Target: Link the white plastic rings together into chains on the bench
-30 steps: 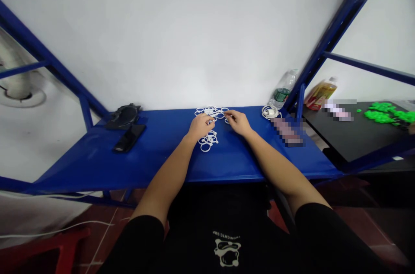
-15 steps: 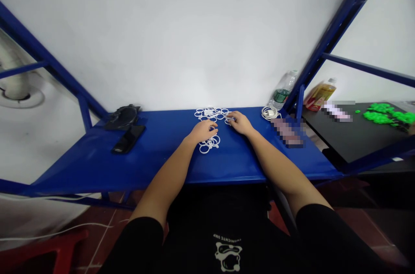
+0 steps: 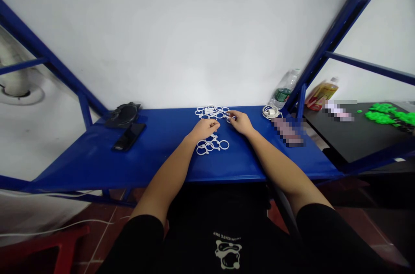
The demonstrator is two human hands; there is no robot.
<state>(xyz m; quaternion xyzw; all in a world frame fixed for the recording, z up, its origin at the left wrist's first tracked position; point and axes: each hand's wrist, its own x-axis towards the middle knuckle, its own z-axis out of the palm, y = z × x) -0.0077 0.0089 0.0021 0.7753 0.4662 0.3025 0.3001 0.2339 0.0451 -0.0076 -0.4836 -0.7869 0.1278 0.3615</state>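
Note:
A heap of white plastic rings with small knobs (image 3: 210, 112) lies at the back of the blue table, against the wall. My right hand (image 3: 241, 122) is at the heap's right edge, its thumb and fingers curled round a white ring (image 3: 230, 119). Between this heap and a nearer group of white rings (image 3: 223, 144) is my left hand (image 3: 205, 129). Its thumb and fingertips are pressed together, and whatever is between them is hidden. The nearer rings lie flat and overlap just below my left hand.
On the left of the blue table (image 3: 168, 148) lie a black phone (image 3: 129, 137) and a black plastic bag (image 3: 125, 114). A coiled white cable (image 3: 271, 112) and a water bottle (image 3: 283, 90) are at the right. Blue frame posts rise on both sides; green pieces (image 3: 382, 114) lie on a black table beyond.
The nearer group now spreads further right, with a ring there that was not apart before. My left hand's fingers have drawn together; my right hand stays at the heap's edge.

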